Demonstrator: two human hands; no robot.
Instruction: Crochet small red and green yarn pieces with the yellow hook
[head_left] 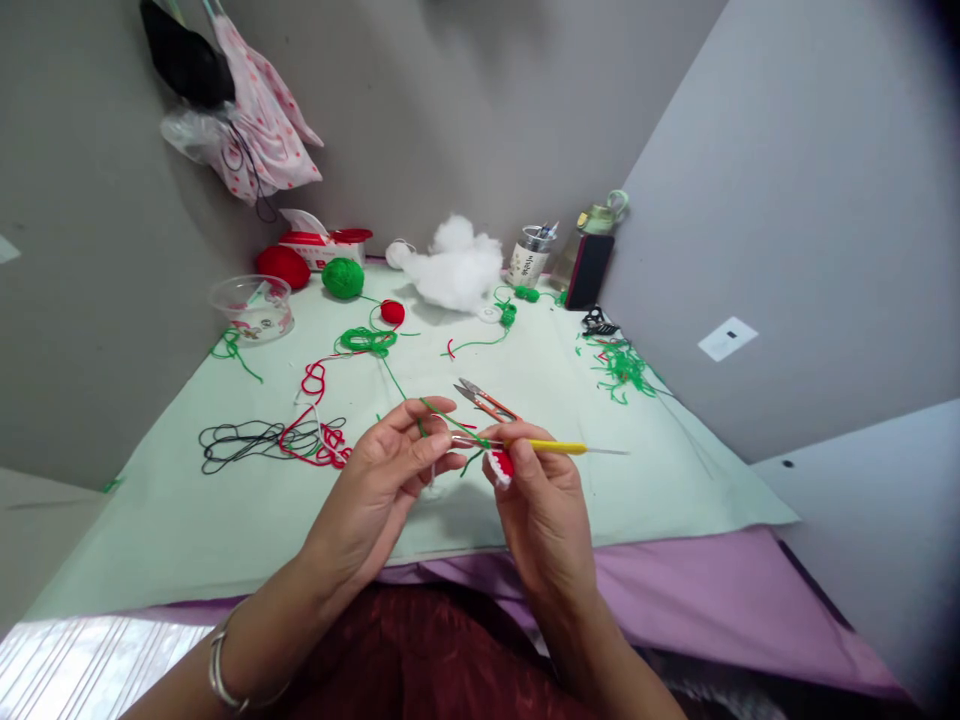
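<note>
Between thumb and fingers, my right hand (pixel 541 490) grips a yellow-handled crochet hook (pixel 559 447), its metal tip pointing left. A small red and white crocheted piece (pixel 500 467) sits under the hook, against the same fingers. Green yarn (pixel 454 418) runs from the hook area over the raised fingers of my left hand (pixel 397 455). That hand is closed, thumb against fingers near the hook's tip, with the yarn in it. Orange-handled thread snips (pixel 487 400) lie just beyond my hands.
White stuffing (pixel 456 268), a green yarn ball (pixel 343 278), a red yarn ball (pixel 283 268) and a clear bowl (pixel 259 310) stand at the back. Loose black cord (pixel 255 442) lies left; green scraps (pixel 624 370), a phone (pixel 590 272) and a bottle (pixel 598 218) are right.
</note>
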